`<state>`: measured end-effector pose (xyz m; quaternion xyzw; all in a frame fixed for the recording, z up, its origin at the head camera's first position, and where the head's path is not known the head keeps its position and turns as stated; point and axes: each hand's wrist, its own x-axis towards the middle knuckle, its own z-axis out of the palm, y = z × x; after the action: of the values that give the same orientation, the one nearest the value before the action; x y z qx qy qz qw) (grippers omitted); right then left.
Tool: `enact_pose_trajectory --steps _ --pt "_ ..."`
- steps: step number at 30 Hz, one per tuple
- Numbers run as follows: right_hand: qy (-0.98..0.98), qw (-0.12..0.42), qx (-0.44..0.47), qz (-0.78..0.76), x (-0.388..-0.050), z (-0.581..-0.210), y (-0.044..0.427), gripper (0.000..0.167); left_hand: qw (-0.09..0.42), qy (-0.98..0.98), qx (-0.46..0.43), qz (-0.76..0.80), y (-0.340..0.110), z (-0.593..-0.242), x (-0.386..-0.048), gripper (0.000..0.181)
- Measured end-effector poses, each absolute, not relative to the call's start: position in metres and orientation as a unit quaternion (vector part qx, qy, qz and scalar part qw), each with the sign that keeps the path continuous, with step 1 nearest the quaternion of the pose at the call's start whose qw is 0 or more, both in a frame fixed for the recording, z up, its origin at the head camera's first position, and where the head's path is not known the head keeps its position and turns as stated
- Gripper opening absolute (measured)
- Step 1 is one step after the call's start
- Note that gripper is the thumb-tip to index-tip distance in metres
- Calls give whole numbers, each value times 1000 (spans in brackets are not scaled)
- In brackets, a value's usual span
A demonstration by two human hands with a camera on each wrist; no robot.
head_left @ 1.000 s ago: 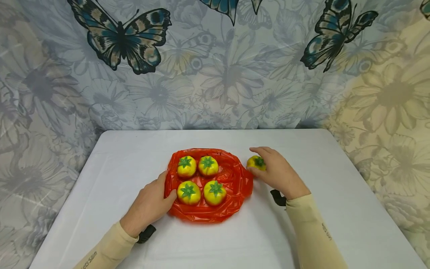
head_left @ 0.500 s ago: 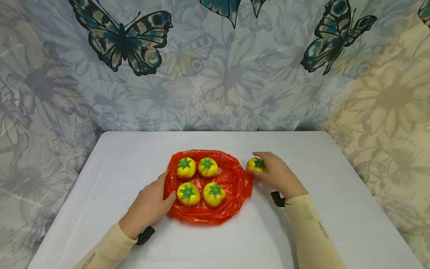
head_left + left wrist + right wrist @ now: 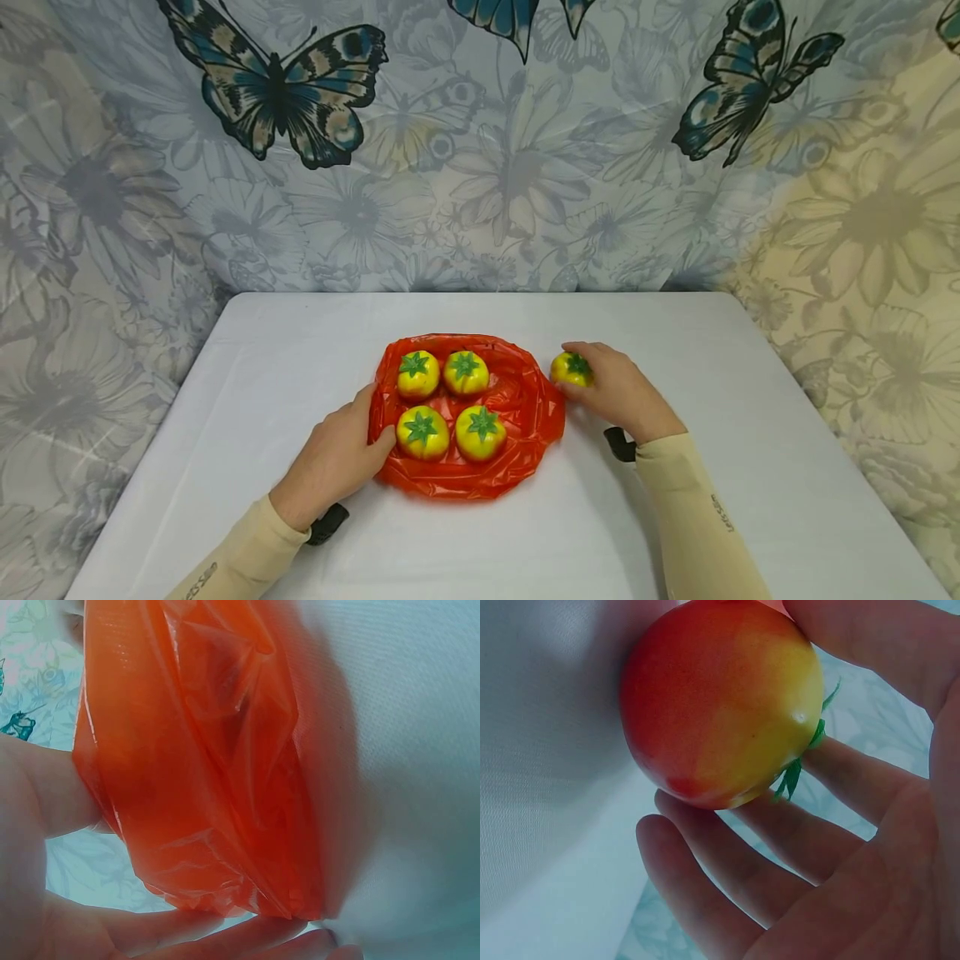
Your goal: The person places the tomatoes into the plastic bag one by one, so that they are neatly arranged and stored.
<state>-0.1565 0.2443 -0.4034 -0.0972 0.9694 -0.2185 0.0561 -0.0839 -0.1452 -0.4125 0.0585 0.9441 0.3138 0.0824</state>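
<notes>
Several yellow tomatoes (image 3: 422,432) with green star-shaped tops lie in a red plastic bag (image 3: 519,396) with its mouth spread wide. My left hand (image 3: 337,457) grips the bag's left edge. In the left wrist view its thumb goes over the rim, and its fingers (image 3: 172,930) lie along the outside of the red plastic (image 3: 195,765). Just right of the bag, my right hand (image 3: 618,390) holds another tomato (image 3: 567,369) between thumb and fingers. The right wrist view shows this tomato (image 3: 712,705) red underneath and yellow near the stem, close against the white surface.
A white-covered table (image 3: 480,550) with rounded far corners carries everything. Behind it hangs a floral cloth backdrop (image 3: 517,167) with large printed butterflies (image 3: 277,96). Dark devices (image 3: 327,524) are strapped under both wrists.
My right hand has drawn slightly nearer, and its fingers have closed in around the tomato beside the bag. The left hand and the bag stay in place.
</notes>
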Motion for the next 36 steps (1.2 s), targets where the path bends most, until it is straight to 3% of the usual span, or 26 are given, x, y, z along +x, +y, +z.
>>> enact_pose_trajectory --steps 14,25,36 --pt "971 56 -84 -217 -152 -400 243 64 89 943 54 316 -145 -413 -84 75" --pt "972 27 -93 -216 -140 -367 235 69 86 945 49 313 -144 -413 -85 75" --pt "962 27 -167 -213 -133 -356 193 68 84 944 46 317 -145 -412 -85 74"
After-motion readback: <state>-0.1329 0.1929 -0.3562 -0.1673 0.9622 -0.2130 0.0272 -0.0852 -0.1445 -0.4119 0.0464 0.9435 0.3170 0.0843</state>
